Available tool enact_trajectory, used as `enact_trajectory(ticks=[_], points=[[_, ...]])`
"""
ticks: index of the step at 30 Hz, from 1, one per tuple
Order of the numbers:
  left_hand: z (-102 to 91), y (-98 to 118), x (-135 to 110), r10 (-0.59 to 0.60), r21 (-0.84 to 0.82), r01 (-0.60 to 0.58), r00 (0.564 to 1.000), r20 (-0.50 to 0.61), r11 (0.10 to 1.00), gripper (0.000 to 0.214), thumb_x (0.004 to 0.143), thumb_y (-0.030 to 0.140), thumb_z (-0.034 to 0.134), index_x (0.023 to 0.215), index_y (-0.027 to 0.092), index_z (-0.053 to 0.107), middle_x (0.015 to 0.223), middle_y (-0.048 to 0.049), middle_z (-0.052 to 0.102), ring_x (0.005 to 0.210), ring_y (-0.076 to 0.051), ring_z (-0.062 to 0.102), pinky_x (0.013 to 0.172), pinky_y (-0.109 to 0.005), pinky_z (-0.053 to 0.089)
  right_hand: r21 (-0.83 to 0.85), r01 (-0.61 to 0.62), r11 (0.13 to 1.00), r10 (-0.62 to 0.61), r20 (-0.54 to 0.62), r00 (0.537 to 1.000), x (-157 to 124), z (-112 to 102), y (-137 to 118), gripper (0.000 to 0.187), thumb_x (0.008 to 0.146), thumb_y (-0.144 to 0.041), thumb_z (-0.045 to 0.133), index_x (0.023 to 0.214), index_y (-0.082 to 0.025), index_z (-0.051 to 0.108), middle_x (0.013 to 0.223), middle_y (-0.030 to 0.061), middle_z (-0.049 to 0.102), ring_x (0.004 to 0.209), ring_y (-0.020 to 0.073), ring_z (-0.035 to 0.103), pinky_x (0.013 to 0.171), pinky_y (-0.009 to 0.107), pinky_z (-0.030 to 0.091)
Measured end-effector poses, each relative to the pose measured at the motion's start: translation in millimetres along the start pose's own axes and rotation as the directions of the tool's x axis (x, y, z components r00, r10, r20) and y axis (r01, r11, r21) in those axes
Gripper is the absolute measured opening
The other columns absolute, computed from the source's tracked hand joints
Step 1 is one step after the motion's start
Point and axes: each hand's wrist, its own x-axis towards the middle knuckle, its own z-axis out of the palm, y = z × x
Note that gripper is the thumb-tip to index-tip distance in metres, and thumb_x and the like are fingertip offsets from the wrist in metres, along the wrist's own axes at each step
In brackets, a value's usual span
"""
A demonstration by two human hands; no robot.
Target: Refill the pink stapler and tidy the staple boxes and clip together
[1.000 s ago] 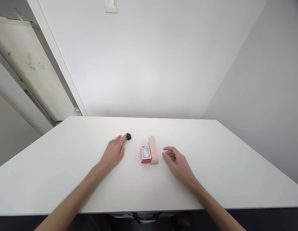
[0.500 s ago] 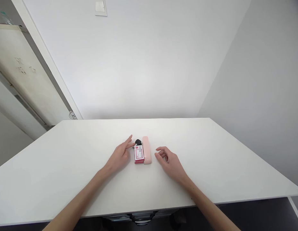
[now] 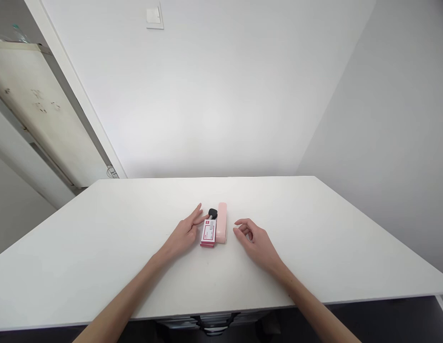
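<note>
My left hand is open, its fingers stretched out. One fingertip is at a key with a black head, whose lower part is covered by a small red and white box. Right of these, a long pink object with rounded ends, stapler-like in shape, lies lengthwise away from me. Box and key lie close against its left side. My right hand rests on the table a little way right of it, fingers loosely curled, thumb and forefinger apart, holding nothing.
The white table reaches back to a white wall with a light switch. Below its front edge is a black handle. A pale panel-like piece stands beyond the left side.
The key and the box have shifted right, nearer the pink object, and the box and pink object have turned slightly. My left hand moved with them. The whole view also shifted a little.
</note>
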Motion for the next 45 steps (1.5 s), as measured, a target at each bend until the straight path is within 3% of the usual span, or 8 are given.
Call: enact_trajectory(ticks=[6, 10, 13, 18, 25, 33, 40, 45], points=[[-13.7, -1.8, -11.1, 0.030, 0.026, -0.030, 0.999, 0.017, 0.999, 0.079, 0.094, 0.021, 0.036, 0.170, 0.028, 0.015, 0.156, -0.0038, 0.056, 0.152, -0.024, 0.045, 0.123, -0.051, 0.041, -0.048, 0.030, 0.998, -0.029, 0.025, 0.999, -2.0, 1.5, -0.7, 0.036, 0.100, -0.055, 0.053, 0.118, -0.027, 0.064, 0.095, 0.0035, 0.071, 0.085, 0.0217, 0.064, 0.075, 0.036, 0.051], [-34.2, -1.0, -23.4, 0.036, 0.027, -0.041, 0.987, 0.155, 0.999, 0.089, 0.092, 0.027, 0.054, 0.170, 0.032, 0.010, 0.163, -0.0049, 0.047, 0.155, -0.026, 0.041, 0.125, -0.050, 0.037, -0.184, 0.107, 0.977, -0.087, 0.112, 0.990, -2.9, 1.7, -2.6, 0.041, 0.097, -0.056, 0.060, 0.129, -0.030, 0.064, 0.101, 0.0028, 0.071, 0.087, 0.0224, 0.062, 0.087, 0.041, 0.050], [-39.7, -0.9, -30.7, 0.050, 0.078, -0.066, 0.980, 0.194, 0.995, 0.102, 0.089, 0.042, 0.070, 0.170, 0.035, 0.007, 0.166, -0.0069, 0.044, 0.156, -0.028, 0.039, 0.127, -0.051, 0.035, -0.279, 0.169, 0.945, -0.127, 0.160, 0.979, -1.6, 2.0, -3.1, 0.046, 0.092, -0.058, 0.066, 0.130, -0.033, 0.067, 0.103, 0.0029, 0.069, 0.087, 0.0232, 0.060, 0.087, 0.042, 0.050], [-25.6, -4.7, -32.2, 0.046, 0.133, -0.067, 0.987, 0.153, 0.989, 0.114, 0.082, 0.060, 0.079, 0.169, 0.037, 0.009, 0.167, -0.0072, 0.043, 0.159, -0.029, 0.033, 0.128, -0.051, 0.032, -0.317, 0.173, 0.932, -0.125, 0.166, 0.978, 1.3, 4.4, -4.1, 0.047, 0.090, -0.063, 0.069, 0.129, -0.037, 0.071, 0.096, 0.0023, 0.067, 0.086, 0.0235, 0.060, 0.085, 0.041, 0.049], [-17.2, 0.8, -28.2, 0.061, 0.154, -0.075, 0.993, 0.098, 0.985, 0.108, 0.085, 0.064, 0.075, 0.169, 0.034, 0.014, 0.162, -0.0087, 0.050, 0.155, -0.032, 0.039, 0.123, -0.049, 0.037, -0.300, 0.166, 0.939, -0.126, 0.149, 0.981, 4.3, 6.3, -0.1, 0.035, 0.092, -0.058, 0.067, 0.119, -0.038, 0.076, 0.091, 0.0014, 0.067, 0.080, 0.0219, 0.059, 0.082, 0.040, 0.048], [-7.7, 6.0, -22.3, 0.046, 0.163, -0.051, 0.998, 0.032, 0.985, 0.105, 0.081, 0.065, 0.077, 0.167, 0.034, 0.024, 0.155, -0.0081, 0.057, 0.150, -0.034, 0.043, 0.119, -0.049, 0.040, -0.296, 0.174, 0.939, -0.136, 0.142, 0.980, 0.7, 3.4, -1.4, 0.036, 0.088, -0.058, 0.071, 0.114, -0.035, 0.076, 0.094, 0.0019, 0.069, 0.080, 0.0217, 0.061, 0.082, 0.039, 0.051], [5.3, 8.3, -18.4, 0.045, 0.173, -0.036, 0.998, -0.046, 0.984, 0.104, 0.077, 0.063, 0.081, 0.164, 0.034, 0.031, 0.149, -0.0083, 0.061, 0.147, -0.038, 0.045, 0.118, -0.055, 0.039, -0.202, 0.183, 0.962, -0.161, 0.120, 0.980, -2.7, 2.7, -4.2, 0.032, 0.088, -0.053, 0.073, 0.111, -0.032, 0.073, 0.128, 0.0041, 0.068, 0.121, 0.0271, 0.062, 0.104, 0.043, 0.050], [8.1, 8.1, -19.1, 0.038, 0.173, -0.027, 0.997, -0.061, 0.985, 0.110, 0.072, 0.067, 0.083, 0.163, 0.034, 0.031, 0.149, -0.0084, 0.062, 0.147, -0.038, 0.045, 0.118, -0.054, 0.039, -0.197, 0.187, 0.962, -0.165, 0.122, 0.979, -3.3, 1.4, -3.5, 0.032, 0.091, -0.045, 0.068, 0.120, -0.032, 0.070, 0.137, 0.0036, 0.068, 0.125, 0.0276, 0.062, 0.107, 0.047, 0.049]])
